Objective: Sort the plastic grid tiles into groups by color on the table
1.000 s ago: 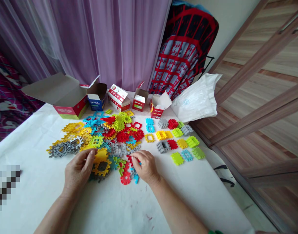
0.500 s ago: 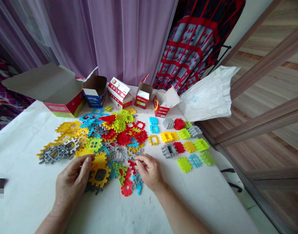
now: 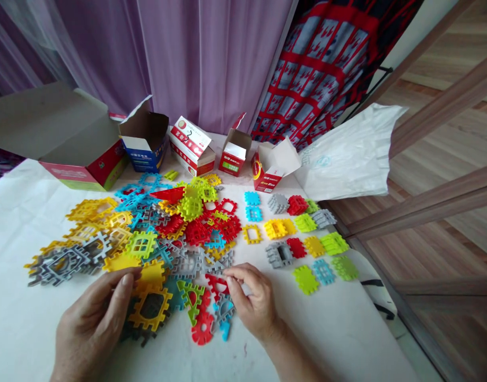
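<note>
My left hand (image 3: 96,321) is at the near left edge of a heap of toothed plastic building pieces. Its thumb and forefinger are pinched together beside a flat yellow piece (image 3: 152,276); anything between them is hidden. A yellow frame piece (image 3: 166,307) with a large opening lies just to its right. My right hand (image 3: 255,300) hovers at the heap's near right side, fingers curled and thumb close to the forefinger. What it may hold cannot be made out. Near its fingertips lie a red piece (image 3: 214,285), a grey lattice piece (image 3: 187,263) and a green triangular piece (image 3: 191,302).
Sorted small stacks, such as a grey stack (image 3: 277,253) and green pieces (image 3: 306,279), lie at the right. Behind the heap stand open cartons, including a blue box (image 3: 143,159) and a red box (image 3: 267,180). A white bag (image 3: 347,159) lies at the table's back right.
The view has shifted slightly, so the heap and cartons appear larger and the left side has moved further left. Both hands sit lower in view but stay beside nearly the same pieces.
</note>
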Demonstrator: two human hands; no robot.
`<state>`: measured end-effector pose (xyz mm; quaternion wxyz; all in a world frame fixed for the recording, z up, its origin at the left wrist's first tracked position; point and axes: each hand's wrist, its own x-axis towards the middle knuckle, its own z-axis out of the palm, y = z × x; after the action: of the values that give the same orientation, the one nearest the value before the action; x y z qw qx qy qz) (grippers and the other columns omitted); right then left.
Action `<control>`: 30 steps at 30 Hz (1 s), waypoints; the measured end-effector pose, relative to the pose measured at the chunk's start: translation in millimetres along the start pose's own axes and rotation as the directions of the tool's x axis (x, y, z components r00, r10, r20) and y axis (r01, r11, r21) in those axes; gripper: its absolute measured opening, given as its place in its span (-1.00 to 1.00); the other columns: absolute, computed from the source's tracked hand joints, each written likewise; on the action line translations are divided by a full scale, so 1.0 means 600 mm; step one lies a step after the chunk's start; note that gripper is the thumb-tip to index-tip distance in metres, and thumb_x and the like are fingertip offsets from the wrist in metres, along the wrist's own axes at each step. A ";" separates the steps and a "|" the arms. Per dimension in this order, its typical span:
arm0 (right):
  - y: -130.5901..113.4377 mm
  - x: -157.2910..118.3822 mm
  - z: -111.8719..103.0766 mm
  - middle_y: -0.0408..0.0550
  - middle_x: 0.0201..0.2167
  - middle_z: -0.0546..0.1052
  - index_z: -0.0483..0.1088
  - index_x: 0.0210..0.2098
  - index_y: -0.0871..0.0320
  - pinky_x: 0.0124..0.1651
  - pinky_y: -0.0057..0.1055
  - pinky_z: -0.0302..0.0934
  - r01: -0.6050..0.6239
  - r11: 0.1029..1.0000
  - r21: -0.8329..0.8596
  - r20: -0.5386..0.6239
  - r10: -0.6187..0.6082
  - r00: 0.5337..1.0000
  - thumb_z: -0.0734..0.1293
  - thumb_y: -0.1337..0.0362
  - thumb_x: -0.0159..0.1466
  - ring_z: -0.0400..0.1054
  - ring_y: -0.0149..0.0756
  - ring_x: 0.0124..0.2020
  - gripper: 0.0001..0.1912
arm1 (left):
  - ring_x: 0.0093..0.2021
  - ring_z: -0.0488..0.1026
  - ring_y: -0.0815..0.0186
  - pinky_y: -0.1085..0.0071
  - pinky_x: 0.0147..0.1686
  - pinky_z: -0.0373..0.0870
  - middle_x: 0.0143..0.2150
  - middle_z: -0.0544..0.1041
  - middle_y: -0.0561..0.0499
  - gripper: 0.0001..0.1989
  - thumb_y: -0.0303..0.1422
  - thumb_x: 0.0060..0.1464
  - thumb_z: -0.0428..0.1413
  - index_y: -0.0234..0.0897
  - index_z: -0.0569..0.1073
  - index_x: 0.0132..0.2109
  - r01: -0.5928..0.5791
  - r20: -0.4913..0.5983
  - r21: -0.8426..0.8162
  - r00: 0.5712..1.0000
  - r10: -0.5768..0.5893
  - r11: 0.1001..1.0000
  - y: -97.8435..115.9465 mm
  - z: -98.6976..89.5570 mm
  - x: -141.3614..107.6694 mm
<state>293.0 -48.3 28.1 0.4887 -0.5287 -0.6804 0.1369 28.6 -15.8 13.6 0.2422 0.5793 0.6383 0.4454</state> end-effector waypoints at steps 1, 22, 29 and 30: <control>-0.002 0.008 -0.018 -0.10 -0.39 0.59 0.48 -0.21 0.04 -0.30 -0.42 0.41 0.024 0.999 -0.036 -0.002 -0.024 1.000 0.26 0.41 0.30 0.49 -0.33 -0.36 -0.81 | -0.41 0.55 0.36 0.47 -0.25 0.53 -0.31 0.65 0.10 -0.68 0.00 0.05 0.13 -0.09 0.59 -0.23 -0.003 -0.001 0.000 1.000 0.003 1.000 0.002 0.001 0.000; 0.166 0.217 -0.223 0.07 0.12 0.42 0.39 0.16 0.06 0.17 -0.19 0.14 0.295 0.660 -0.691 0.674 0.441 0.593 0.44 0.19 0.11 0.29 -0.04 0.13 -0.39 | -0.43 0.55 0.35 0.49 -0.32 0.52 -0.34 0.65 0.09 -0.64 0.05 0.03 0.11 -0.08 0.59 -0.25 -0.032 -0.003 0.036 0.999 0.032 0.999 0.010 0.000 0.003; 0.180 0.209 -0.223 0.07 0.08 0.43 0.41 0.11 0.07 0.12 -0.17 0.16 0.300 0.664 -0.685 0.671 0.415 0.614 0.42 0.16 0.16 0.30 -0.02 0.10 -0.48 | -0.44 0.54 0.34 0.46 -0.29 0.53 -0.34 0.65 0.09 -0.64 0.05 0.02 0.11 -0.08 0.59 -0.25 -0.008 -0.016 0.032 1.000 0.009 0.999 0.013 0.001 0.002; 0.181 0.208 -0.223 0.07 0.08 0.43 0.42 0.10 0.07 0.12 -0.17 0.16 0.301 0.666 -0.682 0.672 0.410 0.616 0.42 0.17 0.16 0.30 -0.03 0.10 -0.49 | -0.43 0.54 0.33 0.45 -0.28 0.54 -0.34 0.65 0.08 -0.64 0.05 0.02 0.11 -0.08 0.59 -0.26 -0.004 -0.022 0.031 1.000 0.005 1.000 0.013 0.002 0.002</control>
<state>469.9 58.0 81.7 -0.1253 -0.5862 -0.7964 0.0804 33.4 -15.1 19.9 0.2251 0.5794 0.6464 0.4425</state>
